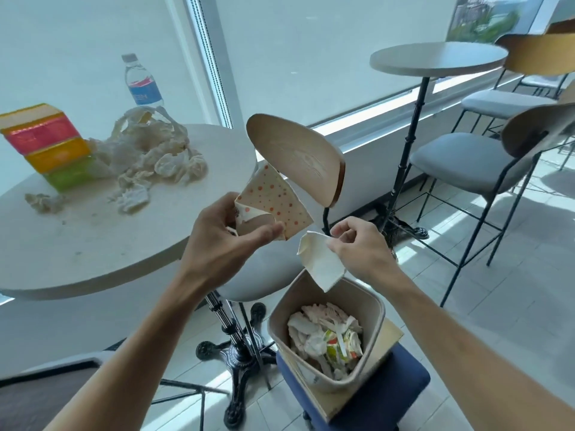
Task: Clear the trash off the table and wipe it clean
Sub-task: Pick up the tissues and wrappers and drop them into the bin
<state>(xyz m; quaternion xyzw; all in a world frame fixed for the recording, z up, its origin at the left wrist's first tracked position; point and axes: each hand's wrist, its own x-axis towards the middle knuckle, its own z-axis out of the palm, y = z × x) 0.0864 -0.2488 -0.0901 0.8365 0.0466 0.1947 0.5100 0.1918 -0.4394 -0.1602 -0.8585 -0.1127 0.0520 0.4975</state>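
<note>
My left hand (217,241) grips a crushed paper cup with orange dots (273,200) just past the edge of the round white table (93,244). My right hand (361,247) pinches a torn white piece of paper (320,262) above the beige trash bin (373,306). The bin holds white scraps, plastic cutlery and coloured wrappers. On the table lie a pile of crumpled white tissues and plastic (149,157), a small tissue wad (43,202), crumbs, a water bottle (143,82) and a stack of coloured boxes (49,144).
The bin stands on a blue padded stool (389,396). A wooden-backed chair (298,157) sits between table and bin. A second round table (438,59) and grey-seated chairs (460,157) stand at the right by the window. The black table base (236,353) is below.
</note>
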